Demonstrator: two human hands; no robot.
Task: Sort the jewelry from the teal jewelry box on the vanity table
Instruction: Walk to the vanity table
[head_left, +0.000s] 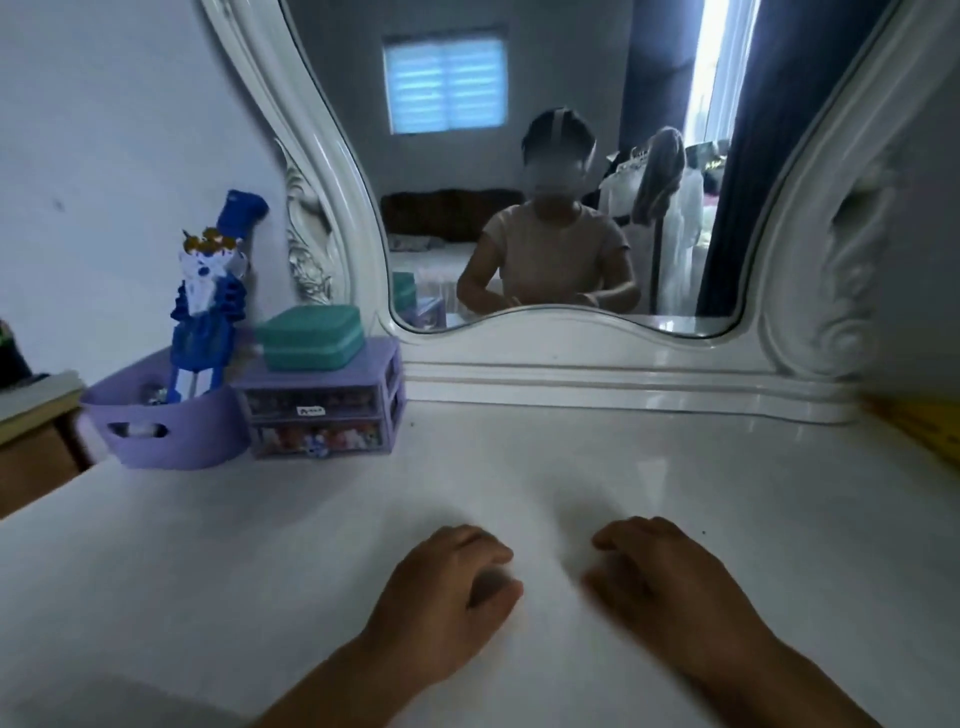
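The teal jewelry box (310, 338) is closed and sits on top of a small purple drawer unit (322, 410) at the back left of the white vanity table (649, 467). My left hand (447, 587) and my right hand (660, 577) rest side by side on the tabletop near its front edge, fingers loosely curled, holding nothing. Both hands are far from the box, which is up and to the left of them. No loose jewelry is visible.
A purple basket (166, 431) with a blue-and-white doll (208, 296) stands left of the drawer unit. A large white-framed mirror (571, 208) rises behind the table and reflects a seated person. A yellow object (919, 421) lies at the right edge.
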